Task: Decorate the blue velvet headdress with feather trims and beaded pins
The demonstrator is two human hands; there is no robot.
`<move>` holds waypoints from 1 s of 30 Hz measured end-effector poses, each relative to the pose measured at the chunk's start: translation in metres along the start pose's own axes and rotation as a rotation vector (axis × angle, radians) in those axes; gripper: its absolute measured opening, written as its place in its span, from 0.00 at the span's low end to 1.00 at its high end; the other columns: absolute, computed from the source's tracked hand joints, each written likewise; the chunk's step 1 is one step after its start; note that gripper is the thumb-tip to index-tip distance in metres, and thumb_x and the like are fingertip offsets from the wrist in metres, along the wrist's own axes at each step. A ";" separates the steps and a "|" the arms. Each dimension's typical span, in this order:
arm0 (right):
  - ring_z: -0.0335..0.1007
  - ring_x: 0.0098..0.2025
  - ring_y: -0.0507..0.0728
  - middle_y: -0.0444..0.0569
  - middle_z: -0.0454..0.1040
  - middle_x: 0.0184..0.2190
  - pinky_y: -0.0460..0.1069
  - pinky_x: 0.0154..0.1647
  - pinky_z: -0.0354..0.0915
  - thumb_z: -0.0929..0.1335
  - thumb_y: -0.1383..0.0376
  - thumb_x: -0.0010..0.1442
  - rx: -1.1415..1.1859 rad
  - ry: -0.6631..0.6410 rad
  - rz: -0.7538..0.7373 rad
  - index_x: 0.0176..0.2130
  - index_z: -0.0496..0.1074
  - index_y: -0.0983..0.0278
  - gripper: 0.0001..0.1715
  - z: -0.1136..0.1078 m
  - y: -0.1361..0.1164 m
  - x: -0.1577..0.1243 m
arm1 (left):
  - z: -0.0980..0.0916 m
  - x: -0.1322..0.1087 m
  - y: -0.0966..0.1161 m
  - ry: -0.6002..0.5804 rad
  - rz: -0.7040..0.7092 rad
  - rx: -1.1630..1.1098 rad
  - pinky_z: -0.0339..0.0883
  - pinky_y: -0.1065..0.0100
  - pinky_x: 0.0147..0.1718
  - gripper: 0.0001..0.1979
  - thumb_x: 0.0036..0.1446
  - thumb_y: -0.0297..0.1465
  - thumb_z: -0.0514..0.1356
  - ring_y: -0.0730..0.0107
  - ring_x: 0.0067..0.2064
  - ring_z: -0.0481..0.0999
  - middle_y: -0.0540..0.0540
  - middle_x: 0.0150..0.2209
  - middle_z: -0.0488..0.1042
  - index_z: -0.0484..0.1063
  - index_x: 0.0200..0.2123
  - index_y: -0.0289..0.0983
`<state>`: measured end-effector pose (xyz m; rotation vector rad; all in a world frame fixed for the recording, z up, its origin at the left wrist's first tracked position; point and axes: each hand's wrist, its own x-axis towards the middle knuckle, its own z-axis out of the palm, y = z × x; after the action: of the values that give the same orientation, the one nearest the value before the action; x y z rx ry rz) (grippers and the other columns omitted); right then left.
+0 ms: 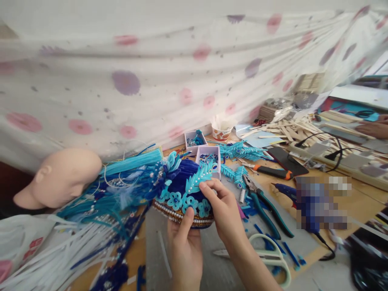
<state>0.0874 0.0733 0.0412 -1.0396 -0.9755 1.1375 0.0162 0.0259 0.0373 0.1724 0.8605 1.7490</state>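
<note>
Left hand [185, 242] is closed on an already flower-trimmed blue velvet cap [180, 182], right hand [222, 206] on a seemingly unfixed turquoise feather-shaped sprig [198, 180].

A craft workshop is indicated by the tools and supplies about the fingers [212, 194]. To their right, pliers [262, 212], scissors [268, 254] and a partly blurred glue gun [307, 208] are spread over a wooden worktable [370, 196]. Beyond the fingers, beads are kept in a small white box [209, 150]. Well to their left, a mannequin head [66, 173] is seen. Far to their right, wooden strips [287, 133] are heaped, and another person's hand [374, 128] is partly shown.
</note>
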 end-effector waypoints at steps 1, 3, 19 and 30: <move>0.63 0.36 0.56 0.44 0.67 0.32 0.50 0.39 0.59 0.72 0.53 0.56 -0.002 -0.003 -0.002 0.26 0.73 0.61 0.15 0.000 0.001 0.000 | 0.000 0.000 0.000 0.003 -0.002 0.004 0.76 0.70 0.42 0.24 0.45 0.31 0.73 0.62 0.46 0.82 0.49 0.45 0.82 0.78 0.47 0.47; 0.63 0.36 0.56 0.44 0.66 0.32 0.50 0.38 0.59 0.71 0.53 0.57 -0.014 -0.003 -0.024 0.25 0.73 0.61 0.16 -0.001 0.003 -0.001 | 0.000 -0.001 0.000 0.011 -0.006 0.009 0.76 0.69 0.41 0.24 0.45 0.31 0.73 0.61 0.46 0.82 0.48 0.45 0.82 0.77 0.48 0.46; 0.66 0.39 0.57 0.45 0.70 0.33 0.52 0.44 0.61 0.74 0.56 0.53 -0.152 0.003 -0.126 0.28 0.77 0.59 0.10 0.000 0.002 -0.005 | 0.002 0.002 0.010 0.002 -0.025 0.005 0.75 0.64 0.45 0.32 0.40 0.29 0.74 0.60 0.45 0.81 0.47 0.45 0.82 0.75 0.51 0.43; 0.64 0.43 0.61 0.48 0.69 0.33 0.55 0.44 0.58 0.72 0.58 0.56 -0.317 -0.096 -0.258 0.27 0.76 0.60 0.10 0.016 0.006 -0.029 | 0.003 0.002 0.023 0.226 0.172 0.126 0.78 0.64 0.41 0.27 0.45 0.30 0.73 0.58 0.44 0.81 0.42 0.45 0.80 0.73 0.50 0.36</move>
<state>0.0665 0.0477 0.0372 -1.0780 -1.3565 0.8421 -0.0009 0.0265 0.0528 0.1365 1.1505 1.8995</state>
